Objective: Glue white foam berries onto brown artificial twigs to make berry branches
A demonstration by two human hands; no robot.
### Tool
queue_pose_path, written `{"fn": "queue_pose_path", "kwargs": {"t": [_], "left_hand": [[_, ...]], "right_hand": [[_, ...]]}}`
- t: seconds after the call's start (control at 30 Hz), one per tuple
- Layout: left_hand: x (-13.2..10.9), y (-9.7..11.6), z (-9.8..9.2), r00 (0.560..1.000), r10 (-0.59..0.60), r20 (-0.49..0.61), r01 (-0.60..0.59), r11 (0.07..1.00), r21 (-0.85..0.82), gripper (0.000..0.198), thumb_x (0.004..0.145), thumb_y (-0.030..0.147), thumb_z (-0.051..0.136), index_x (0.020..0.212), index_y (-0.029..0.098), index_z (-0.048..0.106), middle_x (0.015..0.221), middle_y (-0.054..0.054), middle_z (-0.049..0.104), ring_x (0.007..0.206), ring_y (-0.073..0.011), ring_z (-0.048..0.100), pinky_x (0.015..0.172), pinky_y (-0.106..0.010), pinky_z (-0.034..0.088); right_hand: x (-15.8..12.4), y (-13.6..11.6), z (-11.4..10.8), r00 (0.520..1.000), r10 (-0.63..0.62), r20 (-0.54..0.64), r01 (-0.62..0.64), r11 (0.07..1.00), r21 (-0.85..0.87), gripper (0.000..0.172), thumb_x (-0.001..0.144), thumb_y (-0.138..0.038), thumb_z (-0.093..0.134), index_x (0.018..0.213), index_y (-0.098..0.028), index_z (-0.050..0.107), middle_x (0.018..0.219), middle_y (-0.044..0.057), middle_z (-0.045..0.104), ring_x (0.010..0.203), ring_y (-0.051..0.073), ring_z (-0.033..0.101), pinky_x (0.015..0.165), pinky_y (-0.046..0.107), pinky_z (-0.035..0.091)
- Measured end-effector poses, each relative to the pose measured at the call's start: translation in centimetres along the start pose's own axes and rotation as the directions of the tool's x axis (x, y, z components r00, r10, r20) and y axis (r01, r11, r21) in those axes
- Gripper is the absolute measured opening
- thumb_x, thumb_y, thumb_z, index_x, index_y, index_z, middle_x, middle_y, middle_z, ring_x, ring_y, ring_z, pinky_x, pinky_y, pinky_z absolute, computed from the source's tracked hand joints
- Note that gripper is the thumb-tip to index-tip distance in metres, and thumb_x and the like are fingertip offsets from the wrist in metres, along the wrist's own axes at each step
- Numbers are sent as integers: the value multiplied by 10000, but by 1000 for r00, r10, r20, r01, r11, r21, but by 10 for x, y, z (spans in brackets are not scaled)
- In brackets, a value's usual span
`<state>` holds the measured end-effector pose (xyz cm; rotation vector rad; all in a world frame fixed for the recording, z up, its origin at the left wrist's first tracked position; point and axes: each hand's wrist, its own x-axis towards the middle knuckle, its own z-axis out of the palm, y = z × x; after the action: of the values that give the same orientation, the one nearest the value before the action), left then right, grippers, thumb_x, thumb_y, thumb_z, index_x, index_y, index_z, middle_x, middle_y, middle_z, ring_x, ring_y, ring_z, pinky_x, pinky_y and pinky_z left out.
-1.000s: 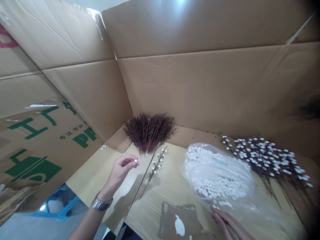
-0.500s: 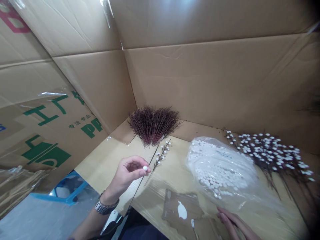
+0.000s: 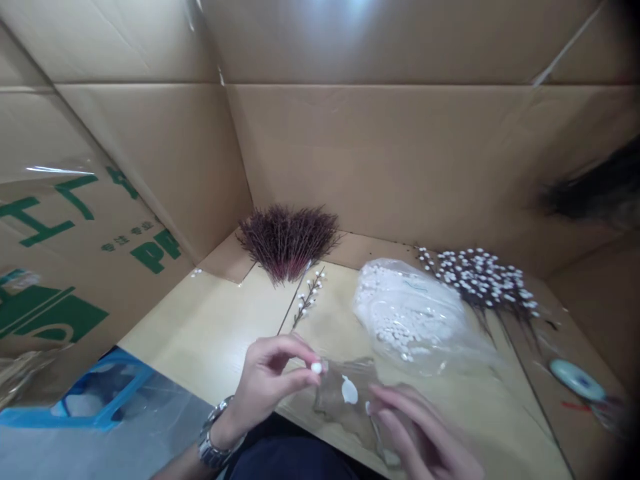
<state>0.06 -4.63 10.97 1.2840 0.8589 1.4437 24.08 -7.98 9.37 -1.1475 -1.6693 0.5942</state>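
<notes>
My left hand (image 3: 280,373), with a metal watch on its wrist, pinches a small white ball (image 3: 316,368) between thumb and forefinger. My right hand (image 3: 420,427) hovers over a glossy brown sheet (image 3: 327,400), its thumb and forefinger slightly apart and partly blurred. Close to those fingertips is the white tip of a thin stick (image 3: 368,408); the hand hides most of the stick. A puddle of white paste (image 3: 349,391) lies on the sheet. Beyond my left hand rests a brown twig (image 3: 309,295) bearing several white balls.
A bare twig bundle (image 3: 287,243) stands at the back left. A clear plastic bag (image 3: 410,310) of white balls lies right of centre. Behind it are finished-looking white-tipped twigs (image 3: 483,273). A pale green oval object (image 3: 577,379) sits far right. Cardboard walls (image 3: 390,153) enclose the table.
My right hand has moved left, from beside the brown sheet to the stick's white tip. My left hand has come closer to the sheet, still pinching the ball. The view has shifted right.
</notes>
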Motion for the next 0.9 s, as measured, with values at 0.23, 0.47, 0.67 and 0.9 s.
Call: {"fn": "queue_pose_path", "kwargs": {"t": [0.23,0.47,0.67,0.9], "left_hand": [[-1,0,19,970,181,160,-195,978,79,229,788,154,876,987,252,818,813,-11,802,725,-149,701,697,-245,576],[0,9,22,964,107,242,-151,973,173,310,780,15,829,993,241,820,837,-21,817,752,-169,747,703,-261,607],[-2,6,29,982,2,191,-28,991,134,313,765,-31,791,913,243,821,827,-5,819,741,-161,754,689,-250,610],[-5,-4,33,985,-112,132,103,992,69,293,779,-4,788,872,269,836,802,14,811,722,-134,737,669,-217,588]], "right_hand": [[38,-51,23,985,49,167,-97,950,296,116,923,-170,661,969,-242,739,797,-5,747,719,135,718,670,227,574],[29,-40,17,983,91,157,-122,971,203,90,890,-140,671,875,-224,701,739,-13,724,670,132,687,635,243,531],[29,-38,19,976,178,123,-197,967,160,99,869,-193,687,773,-212,702,637,-18,698,555,124,635,549,244,495],[30,-33,22,948,283,143,-307,933,188,151,852,-236,670,707,-207,701,588,-3,677,535,140,618,528,254,505]]}}
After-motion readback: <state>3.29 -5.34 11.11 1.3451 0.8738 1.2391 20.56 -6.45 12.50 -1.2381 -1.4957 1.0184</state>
